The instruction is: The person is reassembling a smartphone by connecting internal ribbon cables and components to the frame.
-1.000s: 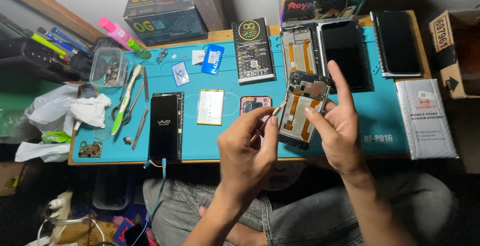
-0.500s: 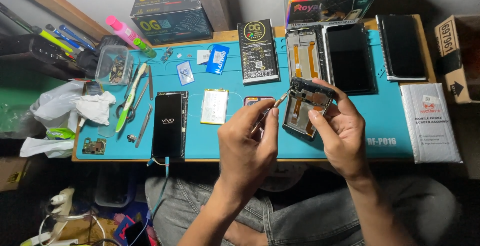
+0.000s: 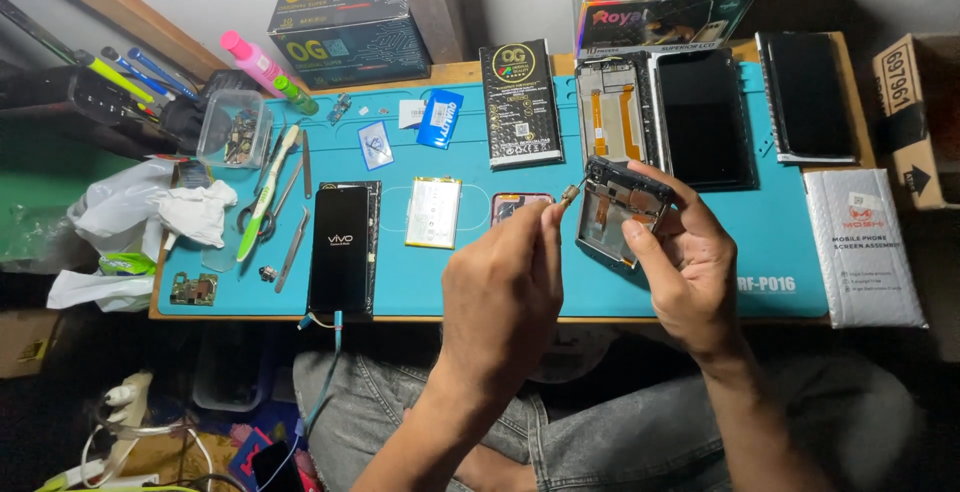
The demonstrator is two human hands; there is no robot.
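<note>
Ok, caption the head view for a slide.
Right hand holds an opened phone frame; left hand pinches a small part beside it.

One head-worn camera looks steeply down, fairly near, at a blue mat (image 3: 420, 292) (edges perhaps cropped).

Phone frame (image 3: 620, 214) partly behind fingers, pinched part (image 3: 571, 193) (tiny) unidentifiable

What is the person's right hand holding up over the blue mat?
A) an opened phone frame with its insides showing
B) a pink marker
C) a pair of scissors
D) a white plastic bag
A: the right hand grips an opened phone frame above the blue mat, while the left hand pinches a small part beside it.
</note>
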